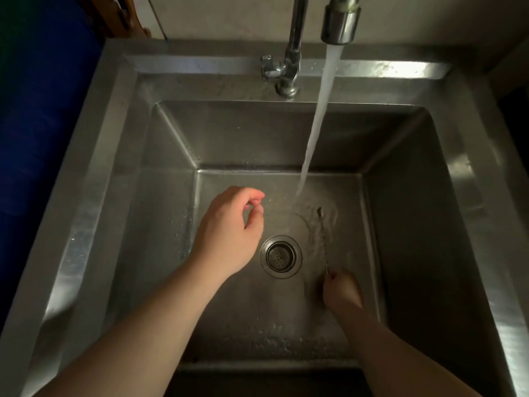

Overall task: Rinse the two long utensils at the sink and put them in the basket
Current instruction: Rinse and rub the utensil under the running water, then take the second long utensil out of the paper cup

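Under the tap stream, our right hand (342,290) pinches the thin utensil (323,239) by its near end, left hand (229,230) loosely curled, empty; looks light, stiff, wet-slick, so grip the handle firmly.

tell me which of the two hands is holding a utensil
The right hand, low in the sink beside the drain, grips one long thin utensil near the water stream. The left hand hovers empty, fingers loosely curled.

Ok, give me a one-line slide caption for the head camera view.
Right hand holds a long thin utensil beside the running water in a steel sink; left hand hovers empty.
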Demonstrator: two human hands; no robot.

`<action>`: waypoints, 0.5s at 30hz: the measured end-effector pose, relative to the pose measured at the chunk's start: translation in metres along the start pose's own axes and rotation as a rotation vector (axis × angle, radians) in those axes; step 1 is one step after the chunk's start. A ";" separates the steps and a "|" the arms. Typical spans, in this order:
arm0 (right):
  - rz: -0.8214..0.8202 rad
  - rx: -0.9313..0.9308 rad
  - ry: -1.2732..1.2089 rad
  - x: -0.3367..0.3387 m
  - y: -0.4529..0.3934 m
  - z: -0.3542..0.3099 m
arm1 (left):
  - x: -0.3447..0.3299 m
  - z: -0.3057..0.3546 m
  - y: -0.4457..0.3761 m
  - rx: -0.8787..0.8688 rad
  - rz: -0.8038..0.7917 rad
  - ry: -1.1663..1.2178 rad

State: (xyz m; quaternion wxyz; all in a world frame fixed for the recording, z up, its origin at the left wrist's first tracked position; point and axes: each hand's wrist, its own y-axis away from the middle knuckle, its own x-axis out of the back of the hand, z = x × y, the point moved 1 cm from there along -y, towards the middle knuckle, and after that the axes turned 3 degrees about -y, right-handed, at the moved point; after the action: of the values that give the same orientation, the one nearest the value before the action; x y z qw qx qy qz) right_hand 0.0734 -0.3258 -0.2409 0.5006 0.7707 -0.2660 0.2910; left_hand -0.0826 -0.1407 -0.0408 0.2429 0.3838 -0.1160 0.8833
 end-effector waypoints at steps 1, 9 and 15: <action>-0.011 0.015 -0.015 0.005 0.011 -0.009 | 0.008 0.003 0.003 -0.008 0.006 -0.022; -0.056 0.469 -0.269 0.046 0.134 -0.114 | 0.091 0.015 0.039 0.065 0.131 -0.008; -0.125 0.797 -0.349 0.056 0.222 -0.186 | 0.171 0.018 0.078 0.041 0.298 -0.054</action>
State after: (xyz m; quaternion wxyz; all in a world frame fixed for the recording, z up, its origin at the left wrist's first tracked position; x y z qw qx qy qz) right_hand -0.0776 -0.2395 -0.0021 0.1282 0.9558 -0.1663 0.2057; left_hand -0.2123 -0.1559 0.0953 0.0980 0.3908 -0.1600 0.9011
